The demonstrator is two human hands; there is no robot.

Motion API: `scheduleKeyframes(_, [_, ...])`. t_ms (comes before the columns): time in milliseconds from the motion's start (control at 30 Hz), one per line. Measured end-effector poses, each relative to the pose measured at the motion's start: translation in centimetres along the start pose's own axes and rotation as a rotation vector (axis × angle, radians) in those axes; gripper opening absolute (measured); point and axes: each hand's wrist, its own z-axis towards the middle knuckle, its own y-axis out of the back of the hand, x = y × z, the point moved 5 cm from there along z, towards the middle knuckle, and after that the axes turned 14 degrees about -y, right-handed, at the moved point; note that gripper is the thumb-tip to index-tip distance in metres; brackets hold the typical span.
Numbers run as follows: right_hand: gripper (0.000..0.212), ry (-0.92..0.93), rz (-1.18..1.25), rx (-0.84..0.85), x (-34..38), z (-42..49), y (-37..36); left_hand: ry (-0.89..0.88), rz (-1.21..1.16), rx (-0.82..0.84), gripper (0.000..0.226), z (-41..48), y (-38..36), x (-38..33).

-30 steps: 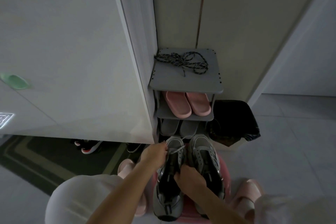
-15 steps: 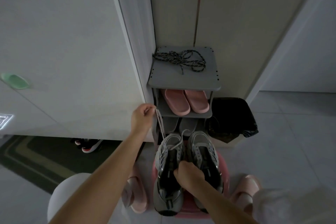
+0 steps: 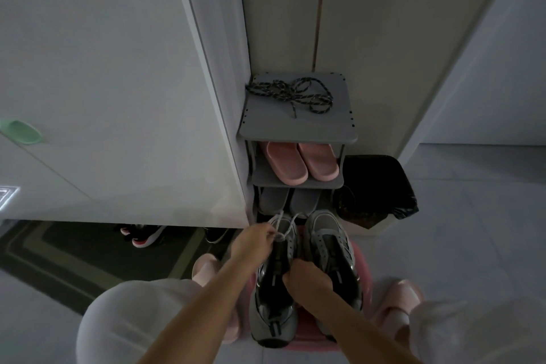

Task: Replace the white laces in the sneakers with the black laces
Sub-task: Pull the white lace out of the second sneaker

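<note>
Low in the middle of the frame, two grey-and-black sneakers stand side by side on a pink stool (image 3: 307,344), toes pointing away. The left hand (image 3: 254,241) works at the far end of the left-in-frame sneaker (image 3: 274,295). Its grip is pinched on the white lace (image 3: 282,226), whose slack loops stand free above the eyelets. The right hand (image 3: 307,276) curls round the same sneaker at its opening and steadies it.

The lace looks light and limp, so it probably drags a little in each eyelet. It likely comes out best when held close to the hole and drawn straight along it. The sneaker seems light and soft-sided, and could skid on the stool unless braced.

The black laces (image 3: 291,94) lie in a loose tangle on the top shelf (image 3: 298,130) of the grey rack, upper centre. They appear to be soft cord that snags, best lifted by one stiff tip.
</note>
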Motion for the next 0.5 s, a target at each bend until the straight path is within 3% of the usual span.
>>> scheduleKeyframes(233, [0.037, 0.006, -0.011, -0.008, 0.0, 0.0, 0.0, 0.034, 0.267, -0.018, 0.026, -0.1, 0.5, 0.7])
scheduleKeyframes(367, [0.035, 0.009, -0.011, -0.014, 0.0, -0.1, 0.1, 0.092, 0.114, -0.161, 0.025, 0.9, 3.2, 0.8])
scheduleKeyframes(500, [0.034, 0.042, -0.026, -0.051, 0.1, -0.3, 0.1, 0.212, -0.227, -0.377, 0.026, 1.8, 6.9, 1.4])
